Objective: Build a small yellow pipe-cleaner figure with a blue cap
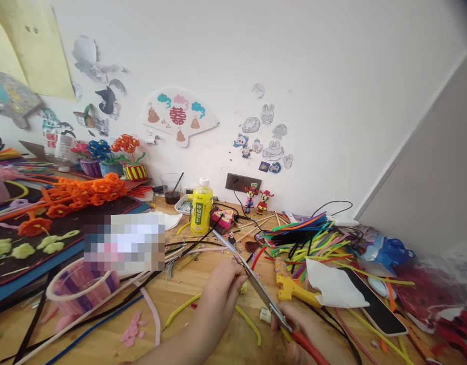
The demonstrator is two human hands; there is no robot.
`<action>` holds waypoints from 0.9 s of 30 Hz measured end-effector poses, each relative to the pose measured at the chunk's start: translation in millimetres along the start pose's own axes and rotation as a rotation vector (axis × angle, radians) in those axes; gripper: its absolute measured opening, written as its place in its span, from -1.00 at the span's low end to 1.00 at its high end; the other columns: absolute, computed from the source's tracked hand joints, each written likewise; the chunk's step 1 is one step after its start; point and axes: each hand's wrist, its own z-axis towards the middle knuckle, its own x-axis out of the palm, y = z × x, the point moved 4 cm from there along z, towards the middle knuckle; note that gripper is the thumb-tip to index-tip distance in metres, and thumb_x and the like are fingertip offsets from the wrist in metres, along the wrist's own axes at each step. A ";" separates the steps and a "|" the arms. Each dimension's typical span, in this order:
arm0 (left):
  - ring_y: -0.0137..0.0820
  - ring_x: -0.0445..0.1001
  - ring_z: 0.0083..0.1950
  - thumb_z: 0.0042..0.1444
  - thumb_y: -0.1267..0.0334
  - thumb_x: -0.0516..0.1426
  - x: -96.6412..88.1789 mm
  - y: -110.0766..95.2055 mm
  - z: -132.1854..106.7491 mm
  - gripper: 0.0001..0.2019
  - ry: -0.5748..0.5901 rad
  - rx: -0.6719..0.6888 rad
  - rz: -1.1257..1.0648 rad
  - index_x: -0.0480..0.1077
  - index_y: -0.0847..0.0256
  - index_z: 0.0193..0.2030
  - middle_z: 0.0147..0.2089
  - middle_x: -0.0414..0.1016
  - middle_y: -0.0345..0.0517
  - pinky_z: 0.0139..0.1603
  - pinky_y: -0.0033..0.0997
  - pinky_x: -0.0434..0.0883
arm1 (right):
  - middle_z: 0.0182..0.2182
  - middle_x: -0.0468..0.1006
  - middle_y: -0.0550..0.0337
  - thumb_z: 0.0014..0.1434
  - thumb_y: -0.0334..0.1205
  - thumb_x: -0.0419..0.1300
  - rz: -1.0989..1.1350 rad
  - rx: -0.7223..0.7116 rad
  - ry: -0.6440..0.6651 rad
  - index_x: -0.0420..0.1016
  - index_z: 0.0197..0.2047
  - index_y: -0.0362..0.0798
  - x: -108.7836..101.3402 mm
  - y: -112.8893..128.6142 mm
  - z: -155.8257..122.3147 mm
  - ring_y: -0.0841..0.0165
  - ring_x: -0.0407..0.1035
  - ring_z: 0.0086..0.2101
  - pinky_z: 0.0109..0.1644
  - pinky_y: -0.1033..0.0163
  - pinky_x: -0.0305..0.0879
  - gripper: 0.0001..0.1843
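A pair of scissors (269, 300) with long metal blades and red handles slants across the front of the table, its tips pointing to the upper left. My right hand (307, 324) is closed around it near the handles, partly cut off by the lower edge. My left hand (222, 291) has its fingers pinched together right beside the blades; what is between them is hidden. Just beyond the blades lies a short red pipe cleaner (258, 257). Yellow-green pipe cleaner pieces (250, 324) curve on the wood under my hands. A small pale cylinder (265, 315) sits by my right hand.
A yellow glue gun (292, 288), white paper (336, 284) and a dark phone (381, 304) lie to the right. Behind are a yellow drink bottle (201, 210), a cup of dark liquid (172, 190) and piled pipe cleaners (313, 238). A striped pink-purple basket (83, 294) stands left.
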 end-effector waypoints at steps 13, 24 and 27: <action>-0.39 0.29 -0.37 0.19 0.35 -0.07 1.1 5.4 1.4 -0.83 0.010 -0.049 -0.057 0.24 0.17 -0.41 -0.42 0.30 -0.19 -0.33 -0.46 0.26 | -0.60 0.34 0.18 0.02 0.43 -0.30 -0.224 0.054 0.049 0.25 -0.53 -0.06 4.2 9.7 12.5 0.38 0.22 -0.56 -0.48 0.33 0.11 -0.28; -0.39 0.28 -0.41 0.18 0.29 -0.07 -1.5 4.3 2.3 -0.81 -0.041 -0.083 -0.064 0.19 0.16 -0.46 -0.46 0.26 -0.21 -0.38 -0.46 0.26 | -0.62 0.31 0.25 0.12 0.20 -0.14 -0.301 0.143 -0.106 0.26 -0.56 -0.05 -10.7 4.9 12.2 0.39 0.21 -0.56 -0.51 0.35 0.09 -0.48; -0.38 0.29 -0.40 0.18 0.26 -0.07 -1.1 6.9 2.1 -0.82 -0.038 -0.120 -0.061 0.19 0.15 -0.44 -0.46 0.27 -0.21 -0.37 -0.44 0.27 | -0.55 0.42 0.20 0.08 0.09 -0.03 -0.412 0.220 -0.296 0.36 -0.42 -0.05 -45.8 -9.8 12.5 0.32 0.29 -0.52 -0.45 0.30 0.19 -0.62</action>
